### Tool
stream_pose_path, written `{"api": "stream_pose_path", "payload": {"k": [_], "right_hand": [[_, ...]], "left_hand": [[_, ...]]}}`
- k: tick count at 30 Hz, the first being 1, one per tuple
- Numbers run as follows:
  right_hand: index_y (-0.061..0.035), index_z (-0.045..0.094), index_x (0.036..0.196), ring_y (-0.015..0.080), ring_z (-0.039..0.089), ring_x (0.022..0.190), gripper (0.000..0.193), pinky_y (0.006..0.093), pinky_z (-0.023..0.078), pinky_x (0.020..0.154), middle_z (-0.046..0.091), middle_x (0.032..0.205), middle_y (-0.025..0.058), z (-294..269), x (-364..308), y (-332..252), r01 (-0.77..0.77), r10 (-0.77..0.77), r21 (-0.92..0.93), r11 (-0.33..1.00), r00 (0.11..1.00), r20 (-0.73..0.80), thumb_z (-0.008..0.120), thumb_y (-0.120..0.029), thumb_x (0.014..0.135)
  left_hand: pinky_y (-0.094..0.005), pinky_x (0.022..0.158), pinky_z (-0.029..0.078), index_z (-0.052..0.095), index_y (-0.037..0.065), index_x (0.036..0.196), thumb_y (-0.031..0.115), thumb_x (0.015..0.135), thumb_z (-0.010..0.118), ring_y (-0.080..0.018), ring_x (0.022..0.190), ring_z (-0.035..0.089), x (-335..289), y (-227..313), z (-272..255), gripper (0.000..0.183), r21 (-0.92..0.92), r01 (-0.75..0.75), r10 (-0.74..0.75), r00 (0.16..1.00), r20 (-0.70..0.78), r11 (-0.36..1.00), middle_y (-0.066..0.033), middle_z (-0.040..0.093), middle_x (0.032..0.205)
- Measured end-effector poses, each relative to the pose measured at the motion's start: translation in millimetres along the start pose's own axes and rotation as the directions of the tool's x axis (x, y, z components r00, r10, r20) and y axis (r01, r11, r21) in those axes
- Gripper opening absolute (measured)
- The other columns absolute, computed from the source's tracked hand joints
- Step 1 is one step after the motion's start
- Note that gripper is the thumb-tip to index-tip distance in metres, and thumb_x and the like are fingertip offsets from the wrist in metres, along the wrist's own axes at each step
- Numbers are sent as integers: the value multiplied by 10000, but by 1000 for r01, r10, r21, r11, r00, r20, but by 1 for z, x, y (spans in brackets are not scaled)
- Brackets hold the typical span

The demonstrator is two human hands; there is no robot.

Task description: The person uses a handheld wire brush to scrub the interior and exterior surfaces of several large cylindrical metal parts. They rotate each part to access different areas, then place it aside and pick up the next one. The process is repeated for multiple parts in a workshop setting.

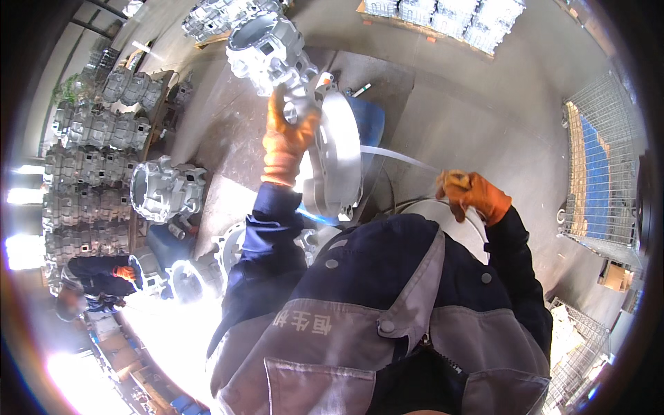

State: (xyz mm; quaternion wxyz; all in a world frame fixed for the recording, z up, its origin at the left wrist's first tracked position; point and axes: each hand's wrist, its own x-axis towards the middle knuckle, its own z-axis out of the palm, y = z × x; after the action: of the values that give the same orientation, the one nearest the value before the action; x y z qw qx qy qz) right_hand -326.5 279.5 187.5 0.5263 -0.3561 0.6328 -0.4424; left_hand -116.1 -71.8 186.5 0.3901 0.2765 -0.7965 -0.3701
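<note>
My left hand (287, 142), in an orange glove, grips the edge of a silvery cast metal housing (340, 152), fingers and thumb curled over its left side. The housing stands tilted, with its broad rounded side facing right and strong glare on it. My right hand (477, 197), also gloved in orange, is closed on the end of a thin pale strip (401, 158). From my fist the strip runs left to the housing's right side; whether it touches there I cannot tell. Just beyond my left fingertips sits another cast housing (266, 52) with a round opening.
Behind the housing is a blue object (368, 124), with a small marker-like item (361, 90) near it. Rows of castings (93, 162) line the left, where a co-worker (97, 277) bends over parts. A wire cage (602, 166) stands right; stacked castings (443, 21) lie ahead.
</note>
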Motion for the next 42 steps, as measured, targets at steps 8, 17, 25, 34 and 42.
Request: {"api": "stream_pose_path", "payload": {"k": [8,17,25,34,42], "right_hand": [[2,607,1127,131,571,534,319,306,447,440,594,714,43,16,59,11,-425,341,-152,892,856,-390,645,-252,938],[-110,632,991,98,500,530,87,267,406,467,505,655,-41,28,41,-25,-166,204,149,975,934,-292,601,-163,930],[-108,636,895,377,625,747,252,430,481,653,658,780,161,74,162,-76,-115,-76,-836,536,980,-184,607,-357,880],[-100,680,1009,403,659,925,402,487,514,789,712,959,172,107,212,-96,75,-277,-967,243,961,6,638,-473,864],[-77,681,1038,375,662,926,464,461,516,815,710,1007,179,97,237,-59,116,-223,-947,298,974,49,647,-511,877]], "left_hand": [[-405,882,532,396,249,1462,279,889,686,-306,1030,685,-16,-27,-40,643,178,397,-331,890,-313,901,-133,704,1119],[-323,648,513,648,108,1090,412,1007,524,-168,717,625,-110,-252,-141,339,-143,700,-666,566,-487,700,-39,673,884],[-374,712,469,595,112,1075,452,979,527,-193,848,521,-276,-284,-4,360,-938,-42,-928,137,-345,343,-22,579,973],[-367,502,512,618,101,1041,270,968,622,-206,574,597,-255,-193,65,184,-946,-258,-961,140,-239,197,-45,622,733],[-335,817,533,459,42,1362,118,904,695,-223,941,628,-306,-144,67,521,-903,-69,-898,96,-430,425,-87,624,1130]]}}
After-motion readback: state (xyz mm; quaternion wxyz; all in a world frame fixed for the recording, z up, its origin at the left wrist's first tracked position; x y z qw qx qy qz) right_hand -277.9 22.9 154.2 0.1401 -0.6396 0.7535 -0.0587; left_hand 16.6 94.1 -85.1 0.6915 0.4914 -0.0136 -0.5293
